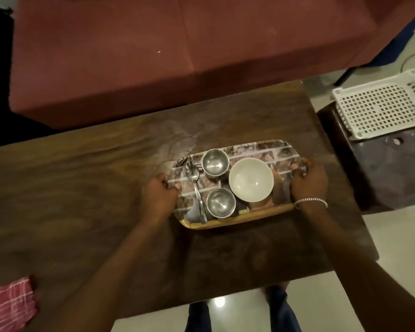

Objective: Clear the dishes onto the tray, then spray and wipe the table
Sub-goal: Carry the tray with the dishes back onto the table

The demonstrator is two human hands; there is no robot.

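A dark red sofa [153,56] fills the far side of the view, and one small pale speck lies on its seat. To the right stands a dark low stand [391,173], and a white plastic basket [381,106] with many small holes sits on its far part. The floor [393,236] is pale and shiny. A thin cable [412,57] curves on the floor behind the basket.

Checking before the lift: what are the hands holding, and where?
Both grip the tray by its short ends: left hand on the left rim, right hand on the right rim.
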